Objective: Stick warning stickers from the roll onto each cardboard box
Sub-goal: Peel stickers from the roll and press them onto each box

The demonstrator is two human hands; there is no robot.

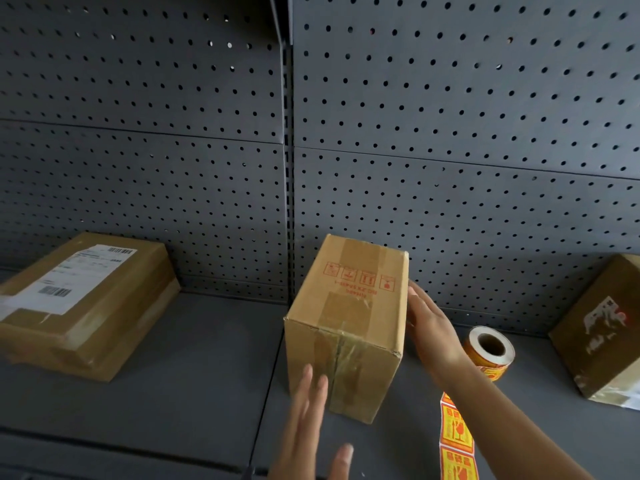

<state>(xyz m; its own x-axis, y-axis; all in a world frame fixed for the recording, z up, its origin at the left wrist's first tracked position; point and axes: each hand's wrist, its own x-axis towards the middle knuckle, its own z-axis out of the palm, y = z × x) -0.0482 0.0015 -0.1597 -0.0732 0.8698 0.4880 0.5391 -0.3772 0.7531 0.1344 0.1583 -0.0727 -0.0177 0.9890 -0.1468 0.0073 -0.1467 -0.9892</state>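
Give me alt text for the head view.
Open hands flank a taped cardboard box on a shelf: right hand flat against its right side, left hand at its near face. A sticker roll trails orange labels; left box and right box sit apart.

One head-worn wide-angle view, looks forward and slightly down at a dark shelf (173, 393), faces the pegboard wall (450, 133) that fills the upper half, close in, left hand (304, 420) and right hand (433, 327) low in frame

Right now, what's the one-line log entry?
middle box: on shelf, between both hands | left hand: open, at front face | right hand: open against right side | sticker roll: on shelf, strip trailing
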